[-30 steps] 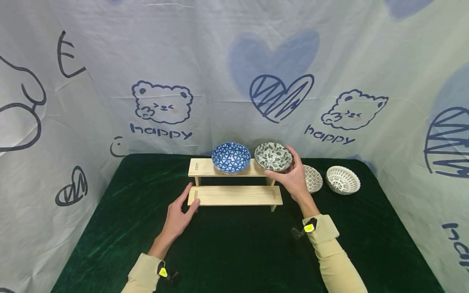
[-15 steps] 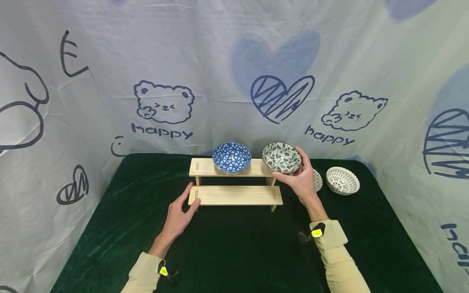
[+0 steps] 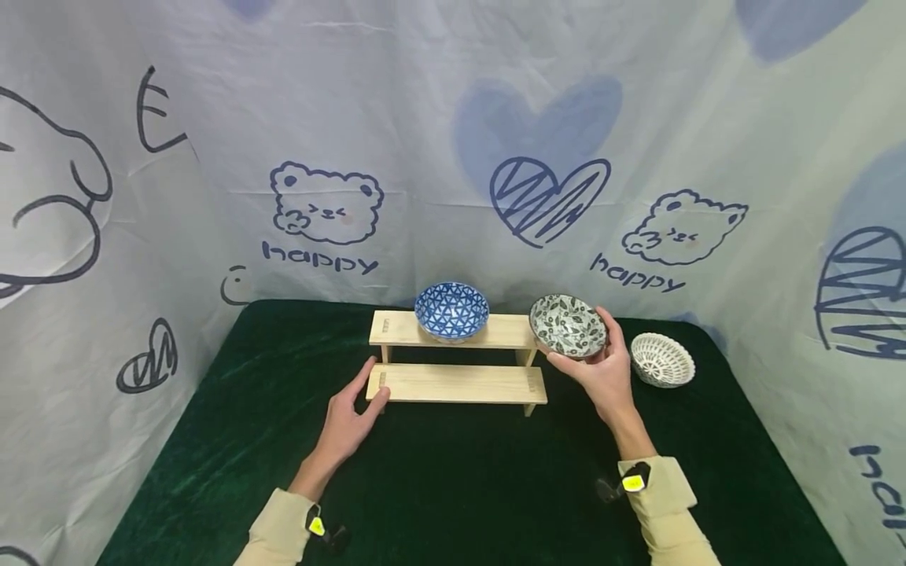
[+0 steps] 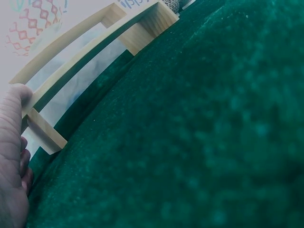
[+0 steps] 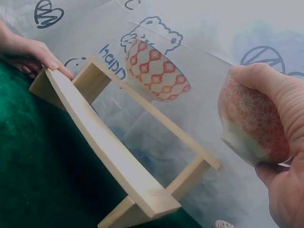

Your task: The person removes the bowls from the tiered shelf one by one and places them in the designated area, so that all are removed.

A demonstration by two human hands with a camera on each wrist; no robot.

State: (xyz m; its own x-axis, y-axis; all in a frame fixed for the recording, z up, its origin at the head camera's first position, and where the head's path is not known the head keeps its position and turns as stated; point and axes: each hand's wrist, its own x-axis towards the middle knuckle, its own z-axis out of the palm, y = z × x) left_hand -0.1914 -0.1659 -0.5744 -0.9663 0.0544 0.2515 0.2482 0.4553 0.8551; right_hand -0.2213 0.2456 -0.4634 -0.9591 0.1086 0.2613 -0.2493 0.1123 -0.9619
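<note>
My right hand pinches a bowl with a black-and-white leaf pattern inside, thumb and fingers on its rim and side. In the right wrist view the bowl's outside shows pale red flowers, and it is off the wooden stand, just beyond its right end. At the left end of the two-step stand, my left hand holds the lower board; in the left wrist view the thumb lies on the board's end with fingers curled below. A blue triangle-patterned bowl sits upright on the upper board.
A white lattice bowl stands on the dark green cloth, right of my right hand. Behind the cloth hangs a pale curtain with bear and heart drawings.
My right hand has carried the leaf-patterned bowl rightward, away from above the upper board. A patterned dish beside the lattice bowl is now hidden behind this hand. The left hand stays put.
</note>
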